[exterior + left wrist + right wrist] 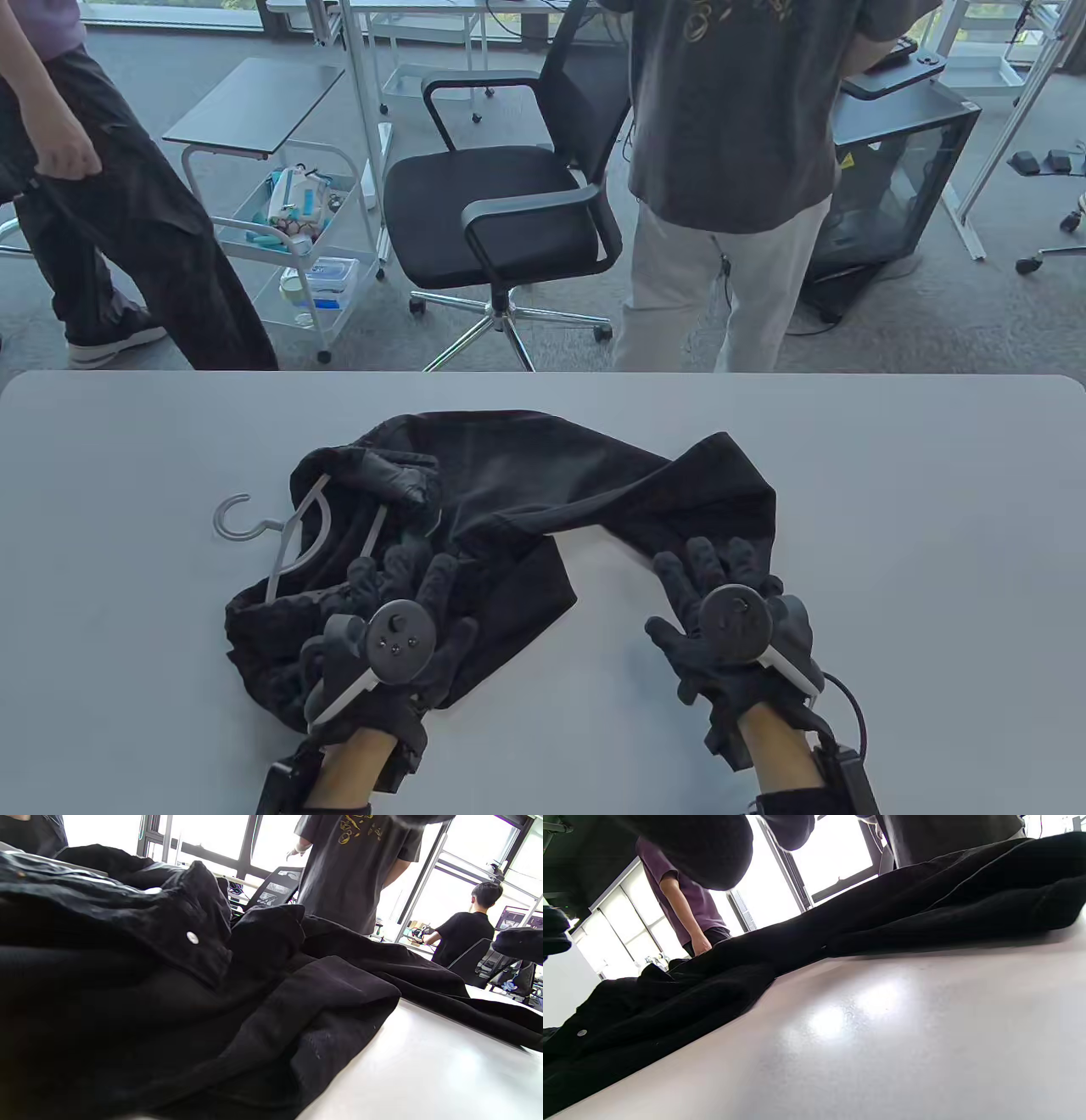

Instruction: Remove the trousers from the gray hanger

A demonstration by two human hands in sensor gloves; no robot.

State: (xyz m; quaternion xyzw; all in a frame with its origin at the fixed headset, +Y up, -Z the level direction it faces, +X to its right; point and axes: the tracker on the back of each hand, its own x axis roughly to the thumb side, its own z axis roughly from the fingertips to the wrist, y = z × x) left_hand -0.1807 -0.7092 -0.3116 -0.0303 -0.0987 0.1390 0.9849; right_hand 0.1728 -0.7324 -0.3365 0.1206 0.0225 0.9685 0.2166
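**Q:** Nearest the viewer, what do the two hands do?

**A:** Left hand [399,628] lies on the near, bunched end of the trousers [509,492], fingers spread and pressing into the cloth; whether any fold is pinched under them cannot be told. Right hand [734,615] lies flat, fingers straight, touching the trouser leg that runs to the right of the hanger, gripping nothing.

**Q:** Where is the hanger?

**A:** Gray hanger [293,531] lies on the table [933,509] just beyond the left hand, its hook bare, its bars partly under the waistband.

**Q:** Which step is this?

**A:** Probably early: the cloth is pinned, not yet freed. The next move likely calls for gripping the hanger or the waistband and drawing one from the other.
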